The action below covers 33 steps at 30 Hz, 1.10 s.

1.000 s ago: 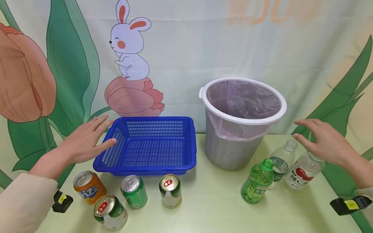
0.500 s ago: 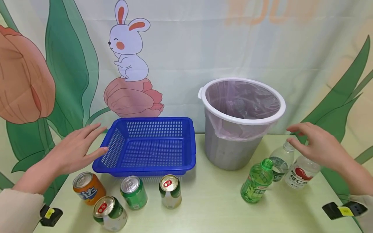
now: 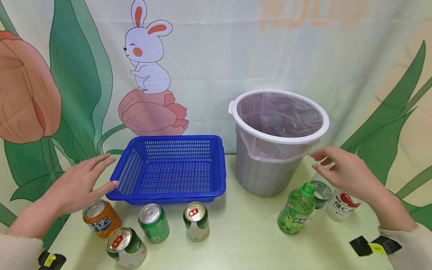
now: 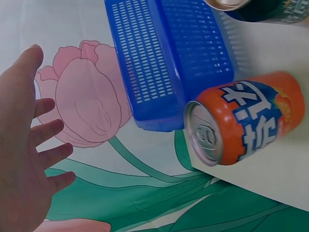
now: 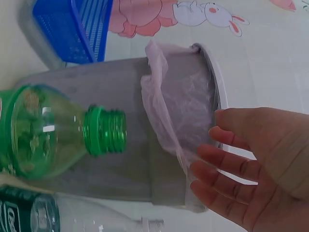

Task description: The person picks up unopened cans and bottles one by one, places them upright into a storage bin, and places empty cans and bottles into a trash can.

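Observation:
My left hand [image 3: 75, 185] hangs with spread fingers over the orange soda can [image 3: 102, 218], left of the blue basket [image 3: 165, 198]. In the left wrist view its fingers hold nothing. Beside the orange can stand a green can [image 3: 154, 223] and two green-and-gold cans, one [image 3: 126, 247] in front and one [image 3: 197, 222] to the right. My right hand [image 3: 347, 170], fingers loosely bent and holding nothing, is above the clear bottle [image 3: 322, 193] and the red-and-white labelled bottle [image 3: 342, 205], partly hiding both. An uncapped green bottle [image 3: 296, 210] stands to their left.
A grey bin [image 3: 266, 176] with a white rim and a pinkish liner stands at the back of the pale table [image 3: 243, 240]. Behind it hangs a cloth backdrop [image 3: 206, 75] printed with a rabbit and tulips. Both wrists wear black straps.
My right hand has moved left and slightly down, from above the labelled bottle toward the clear bottle and the bin. The left hand has drifted down and left. Cans, bottles, basket and bin stay put.

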Each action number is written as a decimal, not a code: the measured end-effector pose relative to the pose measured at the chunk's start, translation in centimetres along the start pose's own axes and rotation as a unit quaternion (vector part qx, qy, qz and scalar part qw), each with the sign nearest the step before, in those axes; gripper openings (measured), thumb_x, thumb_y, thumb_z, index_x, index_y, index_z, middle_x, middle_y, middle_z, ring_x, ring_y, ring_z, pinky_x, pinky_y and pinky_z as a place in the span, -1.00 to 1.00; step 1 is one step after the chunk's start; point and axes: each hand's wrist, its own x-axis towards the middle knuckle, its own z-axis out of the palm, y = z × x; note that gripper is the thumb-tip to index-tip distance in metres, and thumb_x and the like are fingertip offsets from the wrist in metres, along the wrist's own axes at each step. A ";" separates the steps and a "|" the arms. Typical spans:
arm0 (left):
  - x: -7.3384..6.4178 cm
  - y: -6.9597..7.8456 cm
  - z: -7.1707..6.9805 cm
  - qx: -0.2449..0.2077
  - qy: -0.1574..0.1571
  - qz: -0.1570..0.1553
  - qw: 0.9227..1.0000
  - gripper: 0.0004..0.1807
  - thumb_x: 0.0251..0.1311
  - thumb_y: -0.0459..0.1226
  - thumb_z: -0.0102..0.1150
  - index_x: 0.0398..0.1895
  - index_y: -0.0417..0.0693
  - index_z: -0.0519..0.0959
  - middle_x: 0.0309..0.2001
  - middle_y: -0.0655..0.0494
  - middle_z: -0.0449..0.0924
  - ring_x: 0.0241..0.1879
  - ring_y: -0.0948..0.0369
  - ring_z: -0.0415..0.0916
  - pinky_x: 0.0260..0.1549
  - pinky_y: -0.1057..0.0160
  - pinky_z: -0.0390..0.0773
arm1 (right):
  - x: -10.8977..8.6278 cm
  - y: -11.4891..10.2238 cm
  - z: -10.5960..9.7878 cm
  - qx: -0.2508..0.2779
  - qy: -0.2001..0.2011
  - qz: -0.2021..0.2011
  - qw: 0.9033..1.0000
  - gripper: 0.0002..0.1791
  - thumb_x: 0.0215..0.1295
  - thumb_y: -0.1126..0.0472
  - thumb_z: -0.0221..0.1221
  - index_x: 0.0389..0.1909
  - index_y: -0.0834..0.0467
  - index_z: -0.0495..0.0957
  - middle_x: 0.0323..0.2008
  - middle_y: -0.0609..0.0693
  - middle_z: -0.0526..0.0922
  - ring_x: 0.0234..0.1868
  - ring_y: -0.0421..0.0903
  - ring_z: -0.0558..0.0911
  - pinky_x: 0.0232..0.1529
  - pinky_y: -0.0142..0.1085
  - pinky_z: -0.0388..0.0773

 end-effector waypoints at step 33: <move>-4.8 -3.8 4.9 -0.067 -0.003 -0.064 0.996 -0.22 0.18 0.14 0.02 0.26 -0.25 0.22 0.24 -0.37 0.16 0.12 -0.35 0.16 -0.10 -0.43 0.21 | 1.8 -5.8 8.4 0.149 0.018 0.053 0.987 -0.64 0.17 0.30 0.19 0.02 0.19 0.49 -0.26 0.03 0.66 -0.31 -0.06 0.67 -0.33 -0.27 0.63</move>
